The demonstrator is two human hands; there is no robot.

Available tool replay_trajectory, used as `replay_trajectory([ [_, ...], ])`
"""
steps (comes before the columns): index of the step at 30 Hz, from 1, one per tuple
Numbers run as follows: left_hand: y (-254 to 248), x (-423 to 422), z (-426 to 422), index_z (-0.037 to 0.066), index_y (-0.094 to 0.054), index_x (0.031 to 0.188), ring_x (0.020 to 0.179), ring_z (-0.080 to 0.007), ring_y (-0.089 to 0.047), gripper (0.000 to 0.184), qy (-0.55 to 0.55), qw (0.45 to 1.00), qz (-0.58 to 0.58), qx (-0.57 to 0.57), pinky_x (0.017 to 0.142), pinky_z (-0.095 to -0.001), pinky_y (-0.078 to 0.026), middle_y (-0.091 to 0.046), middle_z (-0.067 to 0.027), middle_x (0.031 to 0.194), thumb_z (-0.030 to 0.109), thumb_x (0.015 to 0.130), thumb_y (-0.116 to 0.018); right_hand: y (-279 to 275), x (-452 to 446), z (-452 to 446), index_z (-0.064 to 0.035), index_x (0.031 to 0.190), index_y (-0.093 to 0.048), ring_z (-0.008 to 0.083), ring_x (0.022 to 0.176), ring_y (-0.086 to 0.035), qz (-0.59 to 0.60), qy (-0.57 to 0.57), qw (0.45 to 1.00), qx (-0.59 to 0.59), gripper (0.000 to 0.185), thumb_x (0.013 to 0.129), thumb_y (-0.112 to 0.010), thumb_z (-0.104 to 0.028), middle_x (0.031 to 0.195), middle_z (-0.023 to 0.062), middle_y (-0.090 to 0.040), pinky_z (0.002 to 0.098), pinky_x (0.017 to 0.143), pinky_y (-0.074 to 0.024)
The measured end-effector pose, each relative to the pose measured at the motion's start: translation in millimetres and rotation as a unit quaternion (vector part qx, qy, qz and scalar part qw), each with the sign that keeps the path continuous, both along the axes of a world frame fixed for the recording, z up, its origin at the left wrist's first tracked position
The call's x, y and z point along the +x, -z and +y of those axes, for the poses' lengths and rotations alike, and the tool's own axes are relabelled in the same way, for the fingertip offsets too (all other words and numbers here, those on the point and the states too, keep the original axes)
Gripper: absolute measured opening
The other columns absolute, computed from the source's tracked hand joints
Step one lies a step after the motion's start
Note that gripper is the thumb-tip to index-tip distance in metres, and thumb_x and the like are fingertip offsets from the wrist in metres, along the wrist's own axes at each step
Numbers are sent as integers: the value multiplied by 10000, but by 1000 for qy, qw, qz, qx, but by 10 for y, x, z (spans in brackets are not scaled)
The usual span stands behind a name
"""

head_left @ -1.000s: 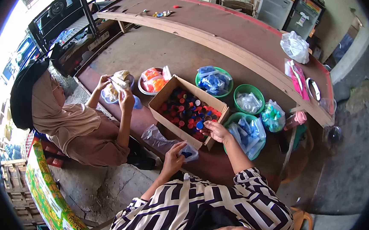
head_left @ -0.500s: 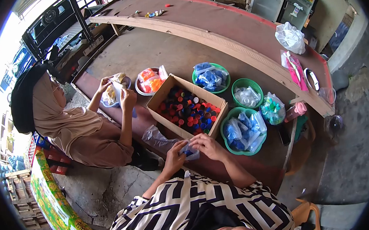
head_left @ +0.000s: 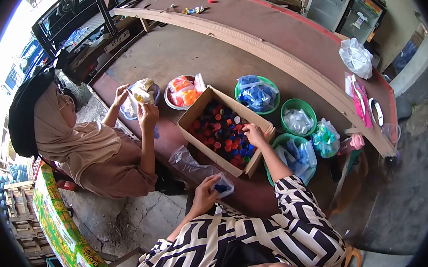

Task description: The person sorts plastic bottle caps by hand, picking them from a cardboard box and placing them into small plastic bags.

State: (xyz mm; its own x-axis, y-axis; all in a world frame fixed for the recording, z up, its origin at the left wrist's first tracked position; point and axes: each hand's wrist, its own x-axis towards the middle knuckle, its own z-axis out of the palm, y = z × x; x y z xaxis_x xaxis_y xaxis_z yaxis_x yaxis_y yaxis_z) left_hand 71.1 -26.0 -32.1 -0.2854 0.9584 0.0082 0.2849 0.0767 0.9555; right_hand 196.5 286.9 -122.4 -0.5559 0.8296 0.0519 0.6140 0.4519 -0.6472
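Observation:
My left hand [head_left: 205, 198] grips a small clear plastic bag [head_left: 225, 186] with dark blue pieces inside, near the table's front edge. My right hand [head_left: 254, 135] reaches into a cardboard box [head_left: 201, 140] at its right side, fingers pinched together over the caps; whatever is between the fingertips is too small to make out. Red, blue and black bottle caps [head_left: 223, 138] fill the box, with a few white and green ones among them. Beside my left hand, an empty-looking clear bag [head_left: 189, 164] lies on the table.
A co-worker [head_left: 91, 147] at the left handles something pale over a bowl. Bowls of bagged orange [head_left: 185, 97] and blue caps [head_left: 257, 95] stand behind the box. Right of it are a green basket [head_left: 298, 117], another bowl [head_left: 291, 159] and a bag of green caps [head_left: 326, 138].
My right hand has moved from the small bag at my left hand up and right into the box. My left hand keeps hold of the bag.

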Motion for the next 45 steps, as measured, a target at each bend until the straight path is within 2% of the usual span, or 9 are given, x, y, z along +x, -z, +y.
replay_trajectory([
  [11, -98, 45, -46, 43, -591, 1229, 846, -144, -613, 548, -41, 998, -23, -40, 687, -237, -462, -594, -87, 1247, -87, 705, -495, 378, -970, 466, -97, 1254, -522, 349, 1208, -447, -81, -85, 982, 150, 472, 803, -660, -104, 1265, 140, -465, 453, 1012, -382],
  [17, 104, 7, -95, 62, -598, 1231, 846, -144, -615, 556, -65, 998, -25, -10, 677, -236, -455, -602, -78, 1234, -87, 705, -499, 347, -1163, 475, -193, 1338, -445, 336, 1246, -432, -220, -101, 965, 102, 575, 812, -673, -147, 1313, 130, -422, 499, 1009, -364],
  [18, 107, 2, -84, 61, -598, 1230, 848, -144, -615, 554, -67, 997, -32, -16, 678, -233, -454, -600, -80, 1235, -87, 706, -497, 336, -1113, 415, -168, 1257, -518, 307, 1153, -520, -176, -105, 970, 127, 399, 868, -507, -79, 1233, 125, -482, 475, 955, -402],
  [23, 27, 32, -6, 53, -602, 1220, 865, -148, -614, 545, -54, 997, -47, -16, 702, -235, -460, -598, -92, 1237, -86, 705, -490, 274, -775, 202, -122, 1040, -586, 304, 1056, -580, -199, -169, 954, 148, 218, 850, -505, -55, 1072, 144, -553, 476, 880, -442],
  [35, 8, 90, 83, 44, -599, 1208, 946, -240, -634, 535, 33, 999, -18, 15, 777, -285, -481, -595, -118, 1224, -67, 696, -489, -188, 280, -488, -40, 1044, -508, 374, 986, -589, -32, -108, 993, 23, 300, 797, -666, -103, 1015, 169, -604, 459, 812, -472],
  [38, -18, 103, 78, 42, -599, 1207, 947, -246, -634, 529, 42, 999, -16, 0, 786, -292, -482, -594, -117, 1226, -58, 699, -491, -344, 307, -711, -33, 1080, -483, 269, 950, -646, 14, -55, 994, -94, 279, 854, -629, -105, 985, 164, -630, 398, 786, -502],
  [40, 6, 96, 72, 40, -599, 1205, 933, -245, -638, 523, 48, 999, -6, 12, 780, -290, -484, -596, -112, 1227, -53, 701, -495, -247, 343, -795, -49, 1100, -468, 165, 892, -656, 197, -26, 944, -264, 229, 899, -577, -66, 977, 115, -633, 328, 757, -525],
  [43, -20, 95, 29, 39, -601, 1204, 910, -248, -640, 522, 47, 999, -6, 7, 766, -289, -485, -596, -117, 1227, -51, 700, -497, -217, 370, -934, -67, 1107, -473, 169, 883, -643, 390, -7, 826, -408, 240, 892, -575, -36, 1004, 81, -631, 328, 787, -522],
  [45, 0, 91, -2, 37, -601, 1202, 893, -246, -639, 520, 44, 999, -6, 15, 757, -288, -485, -596, -120, 1227, -51, 700, -498, -238, 376, -1017, -86, 1110, -477, 163, 887, -631, 411, -10, 807, -424, 259, 887, -605, -57, 1021, 75, -624, 315, 810, -508],
])
